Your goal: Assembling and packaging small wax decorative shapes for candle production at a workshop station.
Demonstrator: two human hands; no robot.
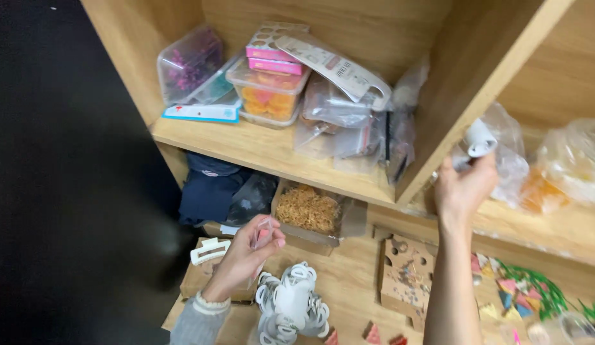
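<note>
My right hand (462, 185) is raised to the right-hand shelf compartment and grips a small white roll (480, 138) in front of a clear plastic bag (510, 153). My left hand (249, 252) is lower down, over the bottom shelf, pinching a small clear pinkish clip (263, 231) between thumb and fingers. Just below that hand lies a pile of white hair claws (291, 306), and another white claw clip (208, 250) rests on a cardboard box to its left.
The upper shelf (246, 145) holds a clear tub of purple bits (189, 62), stacked tubs with orange pieces (269, 94), pink packs and plastic bags. Below are a box of golden pieces (307, 209), dark cloth (211, 191), a perforated cardboard box (406, 275) and coloured triangular pieces (515, 297).
</note>
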